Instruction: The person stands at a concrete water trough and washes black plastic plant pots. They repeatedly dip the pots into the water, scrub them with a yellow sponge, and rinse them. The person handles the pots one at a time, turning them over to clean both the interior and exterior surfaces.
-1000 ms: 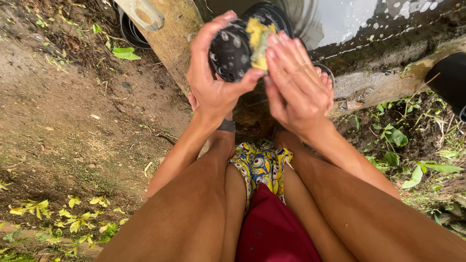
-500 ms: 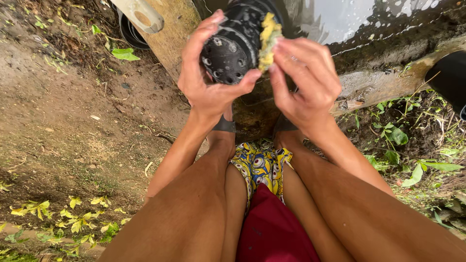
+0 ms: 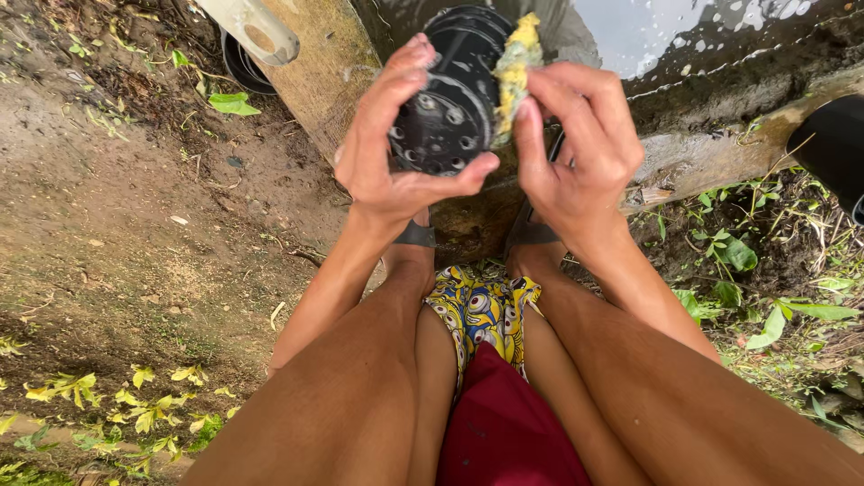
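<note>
My left hand (image 3: pixel 396 148) grips a round black perforated disc (image 3: pixel 450 99), thumb under its lower edge and fingers over its left rim. In my right hand (image 3: pixel 580 153) is a yellow-green scrub sponge (image 3: pixel 515 67), pinched and pressed against the disc's right edge. Both hands are raised in front of my knees, above a wet concrete slab (image 3: pixel 720 148). My feet in dark-strapped sandals (image 3: pixel 416 234) rest below the hands.
A pale pipe end (image 3: pixel 256 31) juts in at the top left, with a dark round container (image 3: pixel 243 67) behind it. Bare dirt (image 3: pixel 126 234) lies to the left. Green weeds (image 3: pixel 756 288) grow on the right. A black object (image 3: pixel 832 144) sits at the right edge.
The sponge has slid from the disc's face to its right edge. Both hands and the disc have shifted slightly lower in view.
</note>
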